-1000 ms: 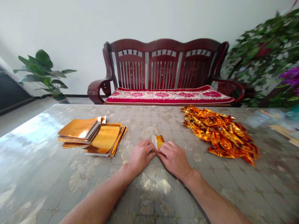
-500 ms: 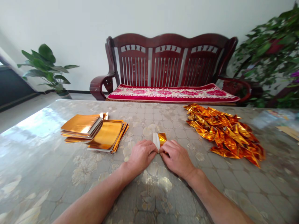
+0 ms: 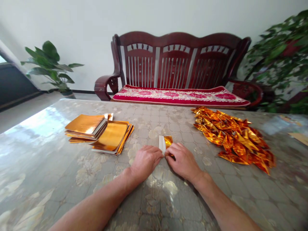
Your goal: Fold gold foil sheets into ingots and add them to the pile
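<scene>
Between my two hands lies a small sheet of gold foil paper [image 3: 168, 141], partly folded, its pale back showing as a strip on the left and its shiny face on the right. My left hand [image 3: 147, 159] has its fingers closed on the paper's near left edge. Fingers bent, my right hand [image 3: 183, 159] pinches the near right part and covers some of the gold side. Both hands rest low on the table, fingertips nearly touching. The paper's near end is hidden under the fingers.
Two overlapping stacks of flat gold paper [image 3: 111, 136] lie on the left of the patterned table [image 3: 96, 199]. A heap of folded gold foil pieces [image 3: 231, 134] spreads on the right, with a clear plastic bag [image 3: 280, 124] beyond. A wooden bench [image 3: 180, 64] stands behind.
The view has shifted slightly. My right hand's fingers have moved a little on the paper, opening a small gap between thumb and forefinger. Both hands stay at the paper.
</scene>
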{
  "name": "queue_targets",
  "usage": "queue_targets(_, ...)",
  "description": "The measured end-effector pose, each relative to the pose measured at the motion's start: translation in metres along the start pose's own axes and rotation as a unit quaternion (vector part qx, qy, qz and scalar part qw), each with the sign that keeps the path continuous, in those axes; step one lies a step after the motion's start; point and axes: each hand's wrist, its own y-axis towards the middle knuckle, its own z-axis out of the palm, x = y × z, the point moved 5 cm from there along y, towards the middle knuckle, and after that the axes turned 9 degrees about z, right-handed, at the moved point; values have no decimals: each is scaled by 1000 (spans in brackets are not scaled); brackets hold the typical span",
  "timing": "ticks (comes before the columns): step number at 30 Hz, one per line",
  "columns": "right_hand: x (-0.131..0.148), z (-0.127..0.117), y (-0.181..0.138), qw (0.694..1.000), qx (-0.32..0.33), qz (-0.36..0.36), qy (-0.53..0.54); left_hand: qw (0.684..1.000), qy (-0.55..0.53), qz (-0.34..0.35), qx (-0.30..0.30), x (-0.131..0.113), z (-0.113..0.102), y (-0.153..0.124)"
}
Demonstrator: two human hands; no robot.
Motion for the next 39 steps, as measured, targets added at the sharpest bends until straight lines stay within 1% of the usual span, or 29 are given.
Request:
queue_targets(6,1,1,3,1000,29,2,2,998,53,11,11,4,-1,2)
queue_targets(12,5,1,2,999,36,16,-9,997,73,15,5,1,-4,-1)
queue_targets(17,5,1,2,999,48,18,-8,996,76,17,32,-6,-5,-5)
queue_targets(22,4,0,4,998,57,10,-7,991,109,27,66,-12,-3,-8)
queue_targets(31,4,-1,7,998,67,-1,-21,987,119,36,97,-17,-4,-8)
queue_targets(34,4,-1,9,997,76,-20,-22,988,115,35,96,-16,-5,-7)
queue_targets(39,4,0,13,995,87,-41,-24,991,109,26,71,-14,-6,-7)
